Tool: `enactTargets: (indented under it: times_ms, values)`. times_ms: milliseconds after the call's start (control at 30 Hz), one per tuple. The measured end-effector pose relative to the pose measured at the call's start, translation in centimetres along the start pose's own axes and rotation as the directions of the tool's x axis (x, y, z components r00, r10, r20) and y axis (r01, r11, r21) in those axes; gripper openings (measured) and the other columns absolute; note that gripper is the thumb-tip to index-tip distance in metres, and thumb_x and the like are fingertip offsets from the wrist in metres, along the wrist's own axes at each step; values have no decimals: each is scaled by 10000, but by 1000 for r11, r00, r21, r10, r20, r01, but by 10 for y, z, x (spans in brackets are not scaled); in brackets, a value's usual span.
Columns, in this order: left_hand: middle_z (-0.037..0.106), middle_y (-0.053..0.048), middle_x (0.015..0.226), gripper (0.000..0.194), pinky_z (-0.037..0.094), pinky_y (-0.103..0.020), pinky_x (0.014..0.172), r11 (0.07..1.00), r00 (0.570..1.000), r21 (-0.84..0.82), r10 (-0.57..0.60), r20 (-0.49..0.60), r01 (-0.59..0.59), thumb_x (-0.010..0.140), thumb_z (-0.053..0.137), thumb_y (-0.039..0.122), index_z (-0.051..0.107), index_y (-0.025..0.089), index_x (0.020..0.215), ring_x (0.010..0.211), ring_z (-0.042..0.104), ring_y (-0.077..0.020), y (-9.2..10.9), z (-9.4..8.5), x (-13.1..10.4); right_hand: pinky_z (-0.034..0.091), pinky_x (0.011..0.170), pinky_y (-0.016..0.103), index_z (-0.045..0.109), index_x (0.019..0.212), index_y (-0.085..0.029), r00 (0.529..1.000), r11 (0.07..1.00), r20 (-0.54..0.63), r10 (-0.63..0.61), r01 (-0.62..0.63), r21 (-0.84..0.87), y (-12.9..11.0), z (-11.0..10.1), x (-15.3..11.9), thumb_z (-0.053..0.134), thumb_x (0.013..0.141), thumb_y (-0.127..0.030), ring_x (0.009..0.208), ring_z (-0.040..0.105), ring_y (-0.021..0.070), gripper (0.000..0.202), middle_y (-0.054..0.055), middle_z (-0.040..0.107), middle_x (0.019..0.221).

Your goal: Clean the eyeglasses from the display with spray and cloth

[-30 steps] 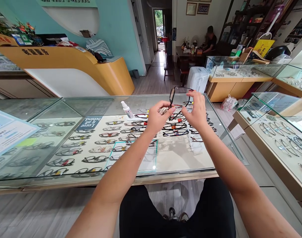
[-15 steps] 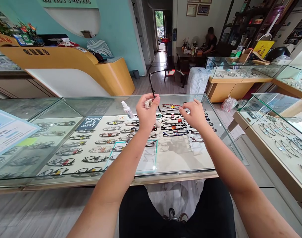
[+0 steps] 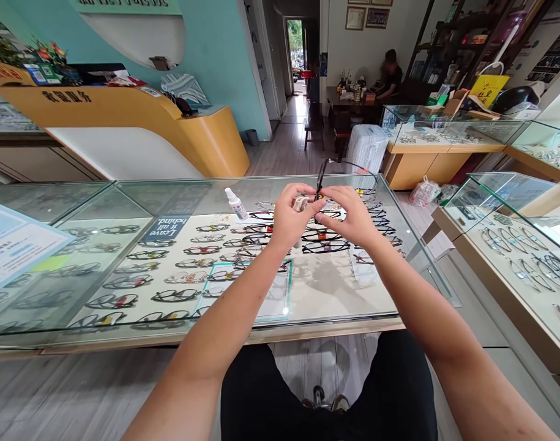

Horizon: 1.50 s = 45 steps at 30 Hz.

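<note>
Above the glass display case, I hold a pair of dark-framed eyeglasses (image 3: 322,177) upright, one temple reaching out to the right. My left hand (image 3: 291,217) is closed on the eyeglasses, with a crumpled pale cloth (image 3: 300,203) tucked in the same fingers. On the other side, my right hand (image 3: 353,215) pinches the frame between thumb and fingers. The hands nearly meet, and they hide the lower part of the frame. Behind the left hand, a white spray bottle (image 3: 236,204) stands on the glass top. Rows of eyeglasses (image 3: 325,246) lie beneath my hands.
The glass display case (image 3: 353,320) spans the front, its edge close to my knees. A blue-and-white printed sheet (image 3: 22,248) juts in from the left. Another glass case (image 3: 513,245) stands at right. Farther back are a wrapped suitcase (image 3: 366,153) and a seated person (image 3: 392,76).
My left hand has moved right and slightly down with the eyeglasses and cloth. My right hand has come left and now grips the frame, which has turned.
</note>
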<state>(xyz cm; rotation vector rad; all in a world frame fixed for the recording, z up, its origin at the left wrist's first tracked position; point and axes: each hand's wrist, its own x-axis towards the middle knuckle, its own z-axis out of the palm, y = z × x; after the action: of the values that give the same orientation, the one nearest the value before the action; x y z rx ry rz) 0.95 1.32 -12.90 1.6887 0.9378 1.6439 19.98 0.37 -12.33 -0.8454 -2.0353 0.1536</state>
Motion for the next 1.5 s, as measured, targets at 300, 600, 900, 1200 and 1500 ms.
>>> enactTargets:
  times_ms: [300, 600, 900, 1200, 1500]
  values:
    - [715, -57, 1176, 766, 592, -333, 894, 972, 989, -188, -130, 67, 140, 738, 989, 590, 537, 274, 1269, 945, 751, -185, -8, 1, 0, 578, 1034, 521, 743, 1274, -266, 996, 982, -30, 83, -76, 172, 5, 12, -4, 761, 975, -573, 1175, 740, 334, 429, 122, 823, 1281]
    - [633, -26, 984, 247, 420, -247, 571, 919, 884, -143, -394, -251, 368, 1018, 696, 446, 601, 232, 1097, 697, 564, -124, -1, -17, 17, 571, 1092, 494, 775, 1203, -265, 953, 922, -117, 280, -233, 310, 0, 6, -2, 807, 902, -400, 1131, 771, 292, 332, 75, 828, 1318]
    - [584, -19, 924, 334, 508, -331, 641, 725, 706, 93, -623, -336, 683, 793, 650, 69, 535, 259, 1043, 708, 594, -201, -30, -60, 41, 580, 1063, 506, 780, 1211, -274, 944, 917, -113, 309, -264, 298, 1, 4, -2, 790, 899, -402, 1119, 769, 295, 337, 74, 823, 1317]
    - [694, -93, 1249, 282, 485, -466, 1131, 620, 890, 645, -236, -391, 447, 925, 707, 194, 553, 261, 1152, 1238, 668, -301, -31, -77, 36, 586, 1043, 511, 771, 1175, -269, 942, 916, -118, 314, -268, 300, 2, 2, -2, 786, 897, -430, 1067, 756, 287, 321, 79, 822, 1316]
    - [485, -245, 1596, 741, 359, -617, 1251, 570, 629, 367, -373, -682, 735, 843, 772, 192, 359, 223, 1458, 1561, 426, -427, -60, -116, 54, 591, 997, 477, 798, 981, -245, 914, 879, -168, 370, -286, 381, 3, -2, 1, 748, 950, -595, 1050, 770, 285, 355, 96, 860, 1210]
